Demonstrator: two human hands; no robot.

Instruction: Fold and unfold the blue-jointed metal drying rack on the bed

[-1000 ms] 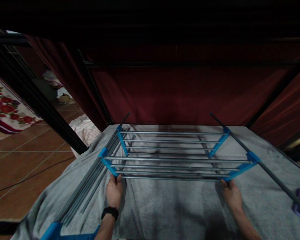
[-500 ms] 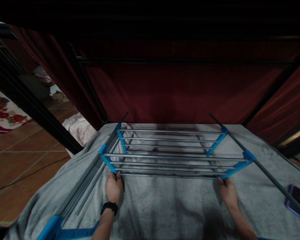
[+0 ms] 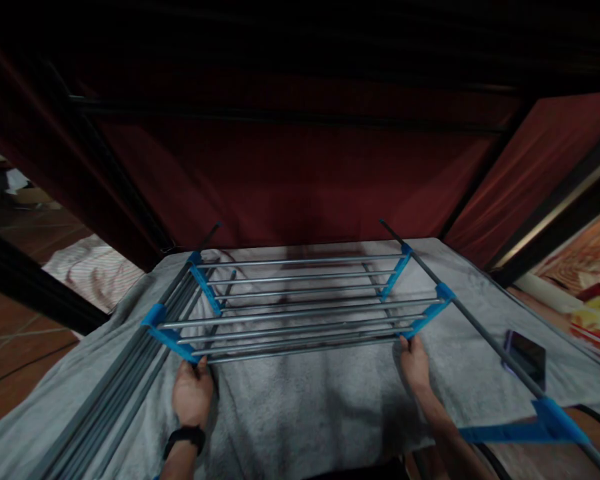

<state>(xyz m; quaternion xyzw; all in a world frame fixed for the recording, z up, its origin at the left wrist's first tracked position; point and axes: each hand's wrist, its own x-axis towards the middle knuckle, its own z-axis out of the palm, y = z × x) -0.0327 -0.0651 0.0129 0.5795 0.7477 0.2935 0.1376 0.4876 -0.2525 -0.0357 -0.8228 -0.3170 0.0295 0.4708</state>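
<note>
A rack of grey metal tubes with blue plastic brackets [image 3: 300, 309] lies on a grey blanket. My left hand [image 3: 193, 390] pinches the lower end of the near left bracket [image 3: 173, 341]; a black band circles that wrist. With its fingers closed, my right hand [image 3: 414, 365] grips the lower end of the near right bracket [image 3: 427, 319]. Several crossbars run between the two hands, and a long side tube [image 3: 495, 343] slants toward me on the right. At the lower right another blue bracket [image 3: 525, 427] sits on that tube.
Loose grey tubes [image 3: 115, 387] lie bundled along the left side. A phone [image 3: 526, 359] rests on the blanket [image 3: 300, 413] beyond the right side tube. Dark posts and red curtains [image 3: 300, 180] enclose the back and sides. A red and yellow package [image 3: 597, 320] stands far right.
The view has turned to the right, so the rack appears farther left and the phone and lower right bracket show more fully. Both hands keep their hold on the brackets.
</note>
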